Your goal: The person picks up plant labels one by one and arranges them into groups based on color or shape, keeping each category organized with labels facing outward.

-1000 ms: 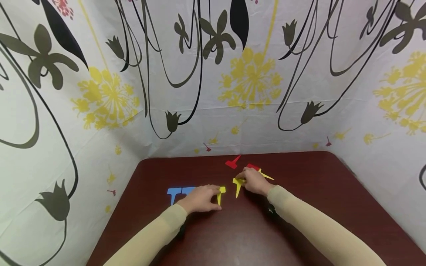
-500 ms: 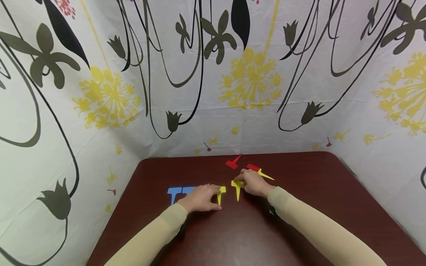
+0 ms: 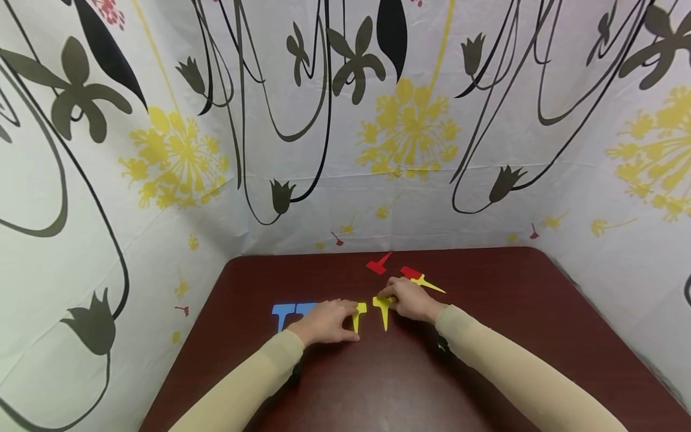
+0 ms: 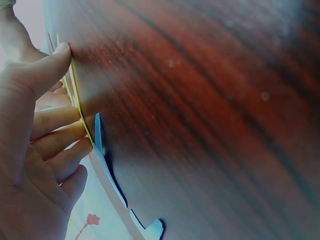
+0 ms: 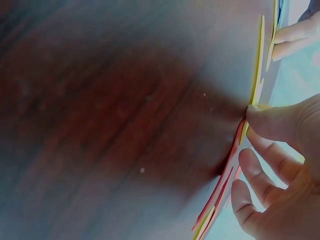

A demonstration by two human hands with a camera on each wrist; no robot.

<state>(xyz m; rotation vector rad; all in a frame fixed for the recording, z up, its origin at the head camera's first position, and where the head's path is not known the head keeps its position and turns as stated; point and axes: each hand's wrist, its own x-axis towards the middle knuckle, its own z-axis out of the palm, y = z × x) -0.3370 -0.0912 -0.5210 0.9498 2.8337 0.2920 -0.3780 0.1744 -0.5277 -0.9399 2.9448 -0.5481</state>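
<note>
Flat T-shaped plant labels lie on the dark table. My left hand rests with its fingers over the head of a yellow plant label; its thumb lies near the label's tip. My right hand pinches another yellow plant label by the right side of its head, a small gap to the right of the first. In the right wrist view the thumb presses low at the table, and the other fingers are loosely bent. Two blue plant labels sit left of my left hand, the nearer one partly hidden by it.
Toward the back edge lies a red plant label. Beyond my right hand, a second red label and a slanted yellow label overlap. Patterned fabric surrounds the wooden table at the back and sides.
My right hand has drawn its yellow plant label slightly left and toward me, straightening it beside the other yellow one. The left hand has stayed in place.
</note>
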